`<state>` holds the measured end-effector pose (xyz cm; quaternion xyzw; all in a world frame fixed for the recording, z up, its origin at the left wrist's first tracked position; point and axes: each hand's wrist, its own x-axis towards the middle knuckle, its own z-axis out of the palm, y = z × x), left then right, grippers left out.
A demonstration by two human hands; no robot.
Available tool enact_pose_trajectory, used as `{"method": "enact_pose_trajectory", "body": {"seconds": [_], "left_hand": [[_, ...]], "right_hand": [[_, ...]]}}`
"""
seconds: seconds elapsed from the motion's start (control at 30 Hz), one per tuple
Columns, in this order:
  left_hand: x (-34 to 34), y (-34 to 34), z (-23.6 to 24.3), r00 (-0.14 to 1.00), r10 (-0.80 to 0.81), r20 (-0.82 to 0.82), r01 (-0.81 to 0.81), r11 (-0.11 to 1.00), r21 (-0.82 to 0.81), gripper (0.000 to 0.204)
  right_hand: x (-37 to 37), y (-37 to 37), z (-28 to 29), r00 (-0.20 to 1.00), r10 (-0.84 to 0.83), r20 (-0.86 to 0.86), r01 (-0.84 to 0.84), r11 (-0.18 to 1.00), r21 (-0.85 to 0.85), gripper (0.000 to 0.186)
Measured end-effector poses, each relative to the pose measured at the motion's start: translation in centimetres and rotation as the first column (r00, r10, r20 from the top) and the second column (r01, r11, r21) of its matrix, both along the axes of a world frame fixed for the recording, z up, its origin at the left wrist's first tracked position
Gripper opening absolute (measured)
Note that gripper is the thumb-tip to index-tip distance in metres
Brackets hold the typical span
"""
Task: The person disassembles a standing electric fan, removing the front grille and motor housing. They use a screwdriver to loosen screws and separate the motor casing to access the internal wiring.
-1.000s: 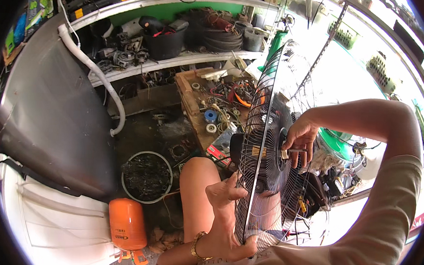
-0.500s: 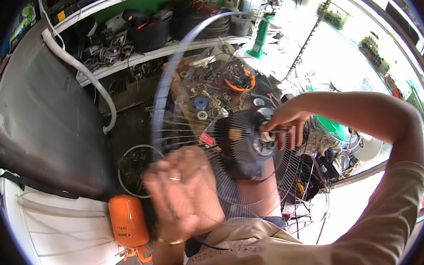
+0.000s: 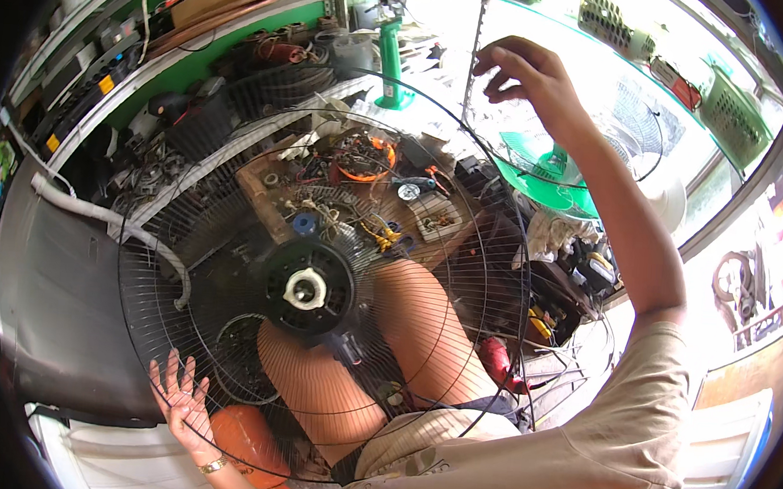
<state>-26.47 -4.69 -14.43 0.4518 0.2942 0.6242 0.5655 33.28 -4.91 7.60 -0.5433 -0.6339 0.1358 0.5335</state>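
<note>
A round black wire fan guard (image 3: 440,337) spreads over my lap, tilted to face me. At its middle sits the black fan motor (image 3: 307,284) with a white plastic ring (image 3: 304,288) around the centre. My left hand (image 3: 183,402) is at the guard's lower left rim, its fingers stretched and spread; the rim wire crosses the palm. My right hand (image 3: 529,72) is raised at the upper right, away from the guard, fingers loosely bent and apart. Nothing shows in it.
Beyond the guard, a low wooden board (image 3: 265,192) carries small parts and an orange bowl (image 3: 365,158). A green fan (image 3: 548,178) stands right of it. An orange cylinder (image 3: 249,446) lies by my left forearm. Cluttered shelves (image 3: 228,136) line the far left.
The guard and motor have swung round to face me and shifted left. My right hand has left the motor and risen; my left hand has moved left and down to the rim.
</note>
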Motion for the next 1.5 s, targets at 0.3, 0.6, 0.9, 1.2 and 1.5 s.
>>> {"method": "enact_pose_trajectory", "body": {"seconds": [0.3,0.6,0.9,1.2,1.5], "left_hand": [[-2.4,0.1,-1.6,0.971,0.116,-0.209,-0.127,0.991,-0.040,0.090],[-4.7,0.2,-2.4,0.787,0.274,-0.552,-0.368,0.927,-0.065,0.076],[-6.3,-0.4,-5.8,0.816,0.311,-0.488,-0.420,0.898,-0.130,0.068],[-8.6,0.8,-5.9,0.846,0.291,-0.448,-0.391,0.908,-0.148,0.073],[-8.4,0.6,-5.3,0.791,0.344,-0.506,-0.450,0.887,-0.101,0.071]], "right_hand": [[3.8,-2.6,-14.4,0.986,-0.115,-0.125,0.068,0.941,-0.330,0.024],[2.5,4.4,-25.4,0.815,0.200,0.544,0.051,0.910,-0.411,0.019],[11.0,-9.2,-20.9,0.951,0.159,-0.266,-0.310,0.464,-0.830,0.032],[15.5,-22.1,-39.4,0.894,-0.079,0.441,0.440,0.335,-0.833,0.026],[16.2,-19.4,-48.6,0.798,-0.368,0.476,0.597,0.376,-0.709,0.028]]}}
